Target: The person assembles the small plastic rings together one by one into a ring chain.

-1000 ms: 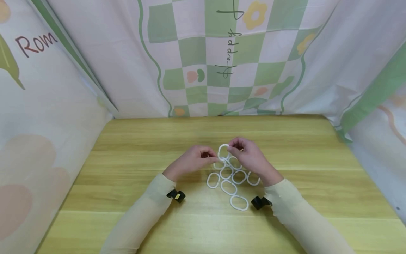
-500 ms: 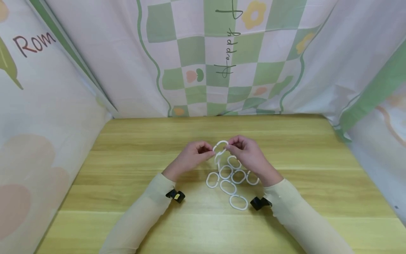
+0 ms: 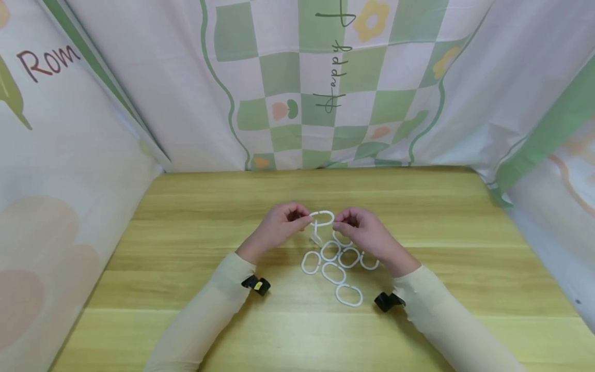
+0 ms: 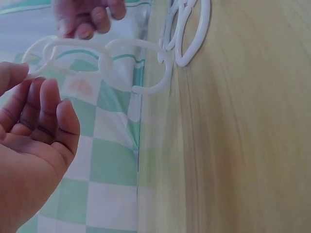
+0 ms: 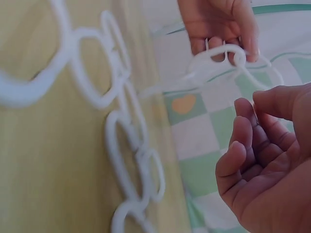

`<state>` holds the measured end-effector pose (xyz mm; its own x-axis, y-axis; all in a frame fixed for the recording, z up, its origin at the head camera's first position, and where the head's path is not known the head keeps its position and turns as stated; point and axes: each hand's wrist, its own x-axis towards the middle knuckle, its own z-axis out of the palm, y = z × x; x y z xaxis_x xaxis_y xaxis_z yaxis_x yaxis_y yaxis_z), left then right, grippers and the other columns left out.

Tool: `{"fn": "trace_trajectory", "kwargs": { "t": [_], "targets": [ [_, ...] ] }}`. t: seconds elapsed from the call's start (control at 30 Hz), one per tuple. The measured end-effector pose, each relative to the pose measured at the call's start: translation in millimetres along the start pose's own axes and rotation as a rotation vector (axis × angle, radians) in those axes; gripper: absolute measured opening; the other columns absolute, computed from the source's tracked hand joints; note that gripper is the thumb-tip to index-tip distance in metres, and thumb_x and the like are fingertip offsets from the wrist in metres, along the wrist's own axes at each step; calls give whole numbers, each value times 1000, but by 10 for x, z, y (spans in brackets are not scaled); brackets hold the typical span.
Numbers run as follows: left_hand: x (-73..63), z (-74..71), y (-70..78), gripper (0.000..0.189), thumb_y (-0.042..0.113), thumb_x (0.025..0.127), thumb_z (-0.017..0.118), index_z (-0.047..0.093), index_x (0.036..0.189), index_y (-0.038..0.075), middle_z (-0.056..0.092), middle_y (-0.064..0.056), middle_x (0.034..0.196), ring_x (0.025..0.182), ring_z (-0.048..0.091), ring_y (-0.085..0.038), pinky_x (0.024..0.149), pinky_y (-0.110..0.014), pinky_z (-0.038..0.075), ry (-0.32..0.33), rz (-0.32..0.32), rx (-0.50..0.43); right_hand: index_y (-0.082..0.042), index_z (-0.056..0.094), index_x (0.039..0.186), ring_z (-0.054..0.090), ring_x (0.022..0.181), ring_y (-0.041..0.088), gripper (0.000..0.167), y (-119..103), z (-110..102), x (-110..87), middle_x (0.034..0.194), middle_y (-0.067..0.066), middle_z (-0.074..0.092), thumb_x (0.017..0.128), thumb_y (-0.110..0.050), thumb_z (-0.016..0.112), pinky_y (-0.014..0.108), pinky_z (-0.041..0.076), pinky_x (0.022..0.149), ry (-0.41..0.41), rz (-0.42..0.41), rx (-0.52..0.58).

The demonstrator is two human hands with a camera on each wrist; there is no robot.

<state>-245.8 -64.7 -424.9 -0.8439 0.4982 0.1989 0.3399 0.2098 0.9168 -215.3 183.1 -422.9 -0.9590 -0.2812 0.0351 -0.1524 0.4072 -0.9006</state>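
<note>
In the head view, my left hand (image 3: 281, 227) pinches the left end of a white oval plastic ring link (image 3: 327, 211) above the table. My right hand (image 3: 367, 230) has thumb and fingertips together at that link's right end. Two more linked white rings (image 4: 138, 42) hang below the held one, seen in the left wrist view. Beneath the hands, several white rings (image 3: 333, 273) lie on the table, some under or beside the right hand. The right wrist view shows the left fingers on the far side of the link and the right thumb (image 5: 272, 99) overlapping its near end.
The wooden table (image 3: 186, 217) spreads around the rings. Behind it hangs a green and white checked curtain (image 3: 321, 77), with pale curtains on both sides. A small black camera (image 3: 257, 285) sits on each wrist.
The upper ring has turned from upright to lying sideways between the hands. Its hanging rings have lifted off the pile and shifted left. The right hand has moved slightly right and nearer.
</note>
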Motion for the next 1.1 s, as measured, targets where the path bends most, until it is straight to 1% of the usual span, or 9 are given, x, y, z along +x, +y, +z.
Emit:
{"fn": "trace_trajectory", "kwargs": {
  "t": [0.07,0.17,0.23,0.4,0.53,0.67,0.8,0.9,1.1],
  "targets": [
    [-3,-8,1,11,19,97,65,67,97,8,61,-5,79,73,57,-21,64,-29,50,-8,-5,0,-3,63,100,50,69,19,16,54,-38,-36,84,14,59,95,-17,66,27,44,57,-7,-7,-18],
    [-6,-25,5,11,20,97,65,67,97,10,61,-6,81,74,57,-23,65,-29,50,-14,-17,0,-4,63,100,51,70,20,13,134,-113,-99,83,12,58,94,-16,66,27,46,58,-8,-4,-48],
    [-8,-39,22,11,21,97,65,67,97,11,61,-6,82,74,56,-23,65,-30,49,-15,-23,5,-5,64,101,52,71,21,12,199,-170,-138,83,12,59,94,-16,66,28,47,59,-5,0,-74],
    [-4,-68,54,12,24,96,65,67,98,12,62,-3,86,74,54,-19,64,-30,48,-10,-29,40,-3,63,103,55,79,24,16,327,-307,-237,88,10,61,94,-15,66,30,50,67,-10,36,-125],
    [4,-74,48,13,24,96,65,67,98,12,63,-3,86,73,54,-18,63,-28,47,-4,-25,60,-1,64,102,57,82,22,16,396,-383,-298,90,8,63,93,-13,67,28,50,71,-23,55,-184],
    [-3,-80,53,12,24,96,65,67,97,12,62,-3,85,72,53,-18,62,-27,46,-11,-8,60,-2,65,100,58,83,20,15,415,-436,-331,90,6,64,92,-14,68,29,50,73,-45,76,-252],
    [-33,-100,55,11,22,97,65,67,96,12,61,-4,83,71,53,-18,61,-27,45,-24,3,43,-6,66,98,57,81,19,14,399,-474,-348,87,3,63,91,-18,69,33,49,73,-76,94,-314],
    [-55,-115,55,10,21,97,65,68,95,12,60,-5,82,70,52,-18,61,-27,44,-30,2,33,-8,67,96,57,80,18,13,404,-498,-361,85,2,63,90,-19,70,35,48,73,-99,89,-359],
    [-65,-120,71,12,24,97,65,68,95,12,59,-5,81,70,50,-18,61,-27,43,-38,0,24,-12,68,91,56,76,16,10,428,-534,-370,81,-2,63,89,-21,72,35,46,72,-86,74,-466]
  ]
}}
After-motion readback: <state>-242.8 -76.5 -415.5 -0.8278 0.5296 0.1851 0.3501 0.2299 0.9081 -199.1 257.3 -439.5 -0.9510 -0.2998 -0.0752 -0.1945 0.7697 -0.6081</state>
